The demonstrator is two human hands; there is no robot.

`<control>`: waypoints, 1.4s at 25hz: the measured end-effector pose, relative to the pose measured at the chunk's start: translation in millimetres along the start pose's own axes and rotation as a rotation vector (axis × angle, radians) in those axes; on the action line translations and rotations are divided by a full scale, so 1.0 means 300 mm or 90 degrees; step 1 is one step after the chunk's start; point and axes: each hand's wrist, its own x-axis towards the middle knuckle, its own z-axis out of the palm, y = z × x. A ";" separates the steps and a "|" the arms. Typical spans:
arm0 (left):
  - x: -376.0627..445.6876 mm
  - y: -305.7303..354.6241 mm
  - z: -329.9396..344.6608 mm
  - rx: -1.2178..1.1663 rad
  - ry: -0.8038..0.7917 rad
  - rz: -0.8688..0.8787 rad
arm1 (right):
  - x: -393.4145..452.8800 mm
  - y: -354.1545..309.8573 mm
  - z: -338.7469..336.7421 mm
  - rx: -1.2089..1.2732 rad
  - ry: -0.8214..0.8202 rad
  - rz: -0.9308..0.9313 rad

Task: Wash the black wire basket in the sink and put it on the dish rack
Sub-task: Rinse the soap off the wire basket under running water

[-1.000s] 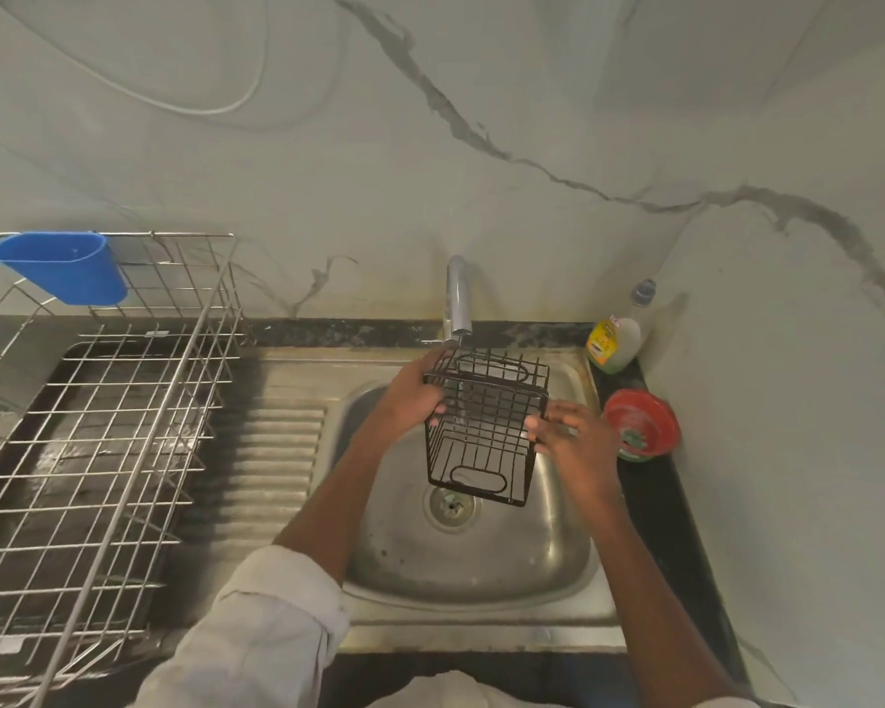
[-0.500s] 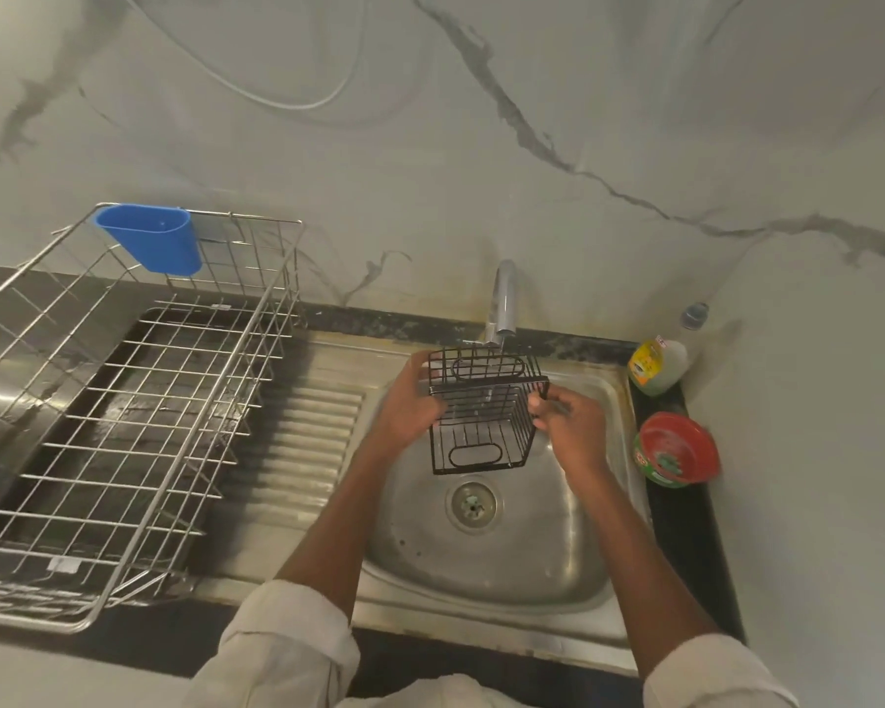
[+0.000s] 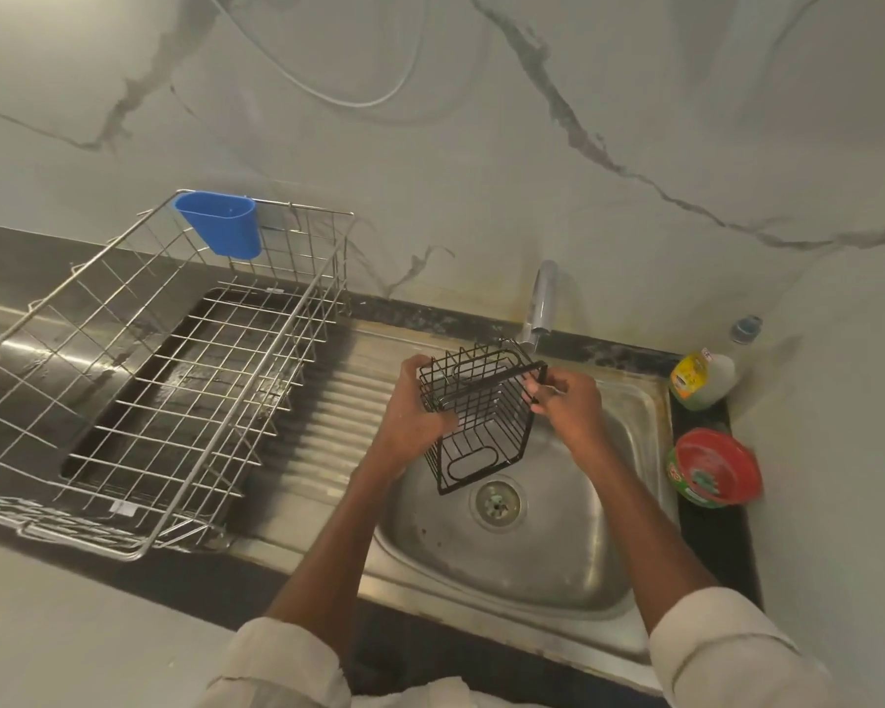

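The black wire basket (image 3: 481, 416) is held tilted in the air above the left part of the sink (image 3: 532, 554), just below the spout of the tap (image 3: 540, 309), with its open top turned toward the wall and one handle cut-out facing down toward the drain (image 3: 497, 503). It is gripped at its left rim by the left hand (image 3: 415, 416), whose fingers are curled round the wire, and pinched at its right upper corner by the right hand (image 3: 568, 401). No running water can be made out at the spout.

A slip is judged to be the main risk: thin wet wire gives little to hold, and the right hand's pinch covers only one corner, so the basket could swing on the left hand's grip and drop onto the steel basin. If the tap is opened hard, water is likely to be thrown off the wires over the ribbed drainboard (image 3: 328, 426) and the sleeves.

The dish rack (image 3: 185, 390) stands to the left on the worktop, well apart from the basket, with a blue plastic cup (image 3: 221, 224) hung on its far rim. On the way across, a wire corner could catch on the rack's raised near wall. The dish soap bottle (image 3: 701, 380) and the red tub (image 3: 714, 467) at the right lie out of that path.
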 end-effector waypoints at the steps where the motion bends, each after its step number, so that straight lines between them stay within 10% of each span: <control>1: -0.002 -0.004 0.007 0.006 -0.001 0.003 | -0.013 0.008 -0.009 0.005 0.003 0.002; 24: 0.026 0.013 0.091 0.032 -0.074 0.046 | -0.113 0.040 -0.103 0.051 0.143 0.072; 35: 0.192 0.031 0.213 -0.026 -0.084 -0.011 | -0.189 0.013 -0.186 -0.020 0.042 0.051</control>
